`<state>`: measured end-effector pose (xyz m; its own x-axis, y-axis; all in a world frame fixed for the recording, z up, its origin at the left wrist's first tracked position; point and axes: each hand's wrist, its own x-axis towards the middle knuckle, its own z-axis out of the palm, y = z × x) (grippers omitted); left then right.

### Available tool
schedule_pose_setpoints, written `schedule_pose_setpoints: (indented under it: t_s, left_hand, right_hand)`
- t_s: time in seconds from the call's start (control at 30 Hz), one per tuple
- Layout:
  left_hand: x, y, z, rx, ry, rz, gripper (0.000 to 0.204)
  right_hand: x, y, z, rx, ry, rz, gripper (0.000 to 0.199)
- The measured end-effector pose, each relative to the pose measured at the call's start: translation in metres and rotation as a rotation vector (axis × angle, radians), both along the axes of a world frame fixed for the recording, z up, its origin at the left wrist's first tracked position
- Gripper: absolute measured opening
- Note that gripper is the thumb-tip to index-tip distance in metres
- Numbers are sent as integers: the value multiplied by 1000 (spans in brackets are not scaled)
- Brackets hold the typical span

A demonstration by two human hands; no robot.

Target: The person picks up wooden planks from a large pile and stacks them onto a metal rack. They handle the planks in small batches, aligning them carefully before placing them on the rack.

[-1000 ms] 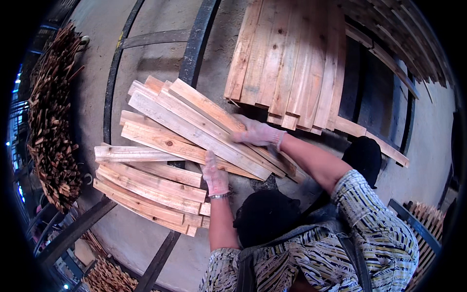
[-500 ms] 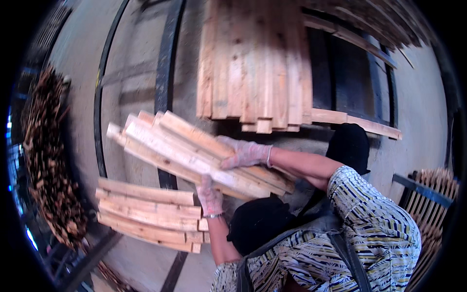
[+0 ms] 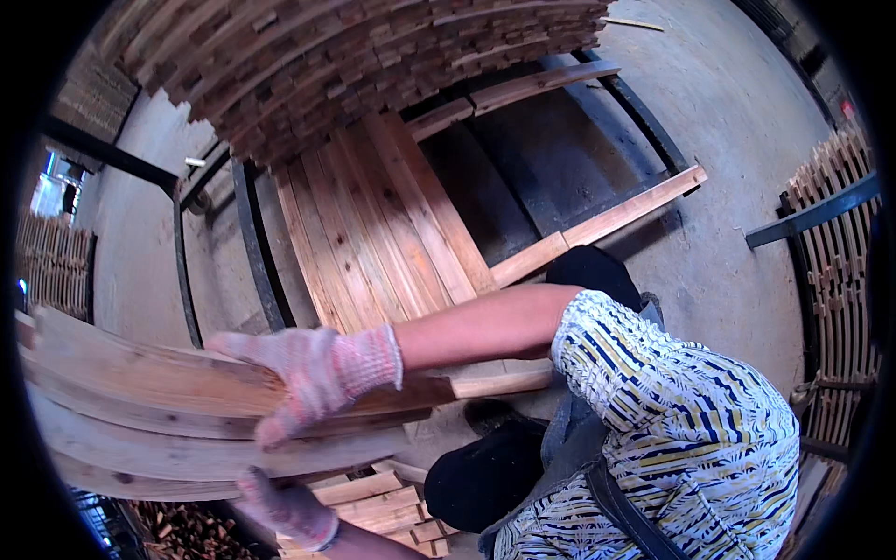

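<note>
Several pale wooden boards (image 3: 149, 373), side by side in a bundle, stretch across the lower left. My right hand (image 3: 313, 373), in a pale knitted glove, grips the bundle from above with thumb and fingers spread across the boards. My left hand (image 3: 285, 511), gloved too, clasps the near edge close to the boards' right end; the fingers beneath are hidden. Beyond my right forearm lies a row of longer boards (image 3: 373, 224), set close together on a dark metal frame (image 3: 257, 243). Below the bundle, a short stack of cut boards (image 3: 373, 504) is partly hidden.
A tall stack of wood strips (image 3: 373, 56) rises at the far side. Two single boards (image 3: 607, 219) lie end to end along the frame's near edge. More stacked strips (image 3: 840, 271) stand at the right behind a blue-grey bar (image 3: 812, 217). Scrap wood (image 3: 187, 530) is heaped at lower left.
My view has turned and moved closer to the bundle. The boards in my hands now appear further left and lower. Both hands keep hold of them.
</note>
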<state>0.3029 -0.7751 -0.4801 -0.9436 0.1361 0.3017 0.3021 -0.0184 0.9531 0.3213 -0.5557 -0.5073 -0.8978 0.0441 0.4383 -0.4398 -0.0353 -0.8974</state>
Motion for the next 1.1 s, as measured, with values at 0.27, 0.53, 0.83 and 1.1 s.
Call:
schedule_pose_setpoints:
  t_s: [0.27, 0.53, 0.83, 1.1]
  left_hand:
    - [-52, 71, 25, 160, 15, -227, 72]
    - [-86, 87, -88, 143, -169, -537, 77]
    - [-86, 128, -112, 113, -115, -502, 59]
    - [-34, 203, -75, 149, -579, -734, 80]
  right_hand:
    - [-28, 75, 38, 153, 378, -241, 118]
    - [8, 99, -37, 372, 30, -289, 133]
    - [14, 117, -40, 322, -141, -413, 103]
    - [69, 163, -21, 231, -622, -586, 99]
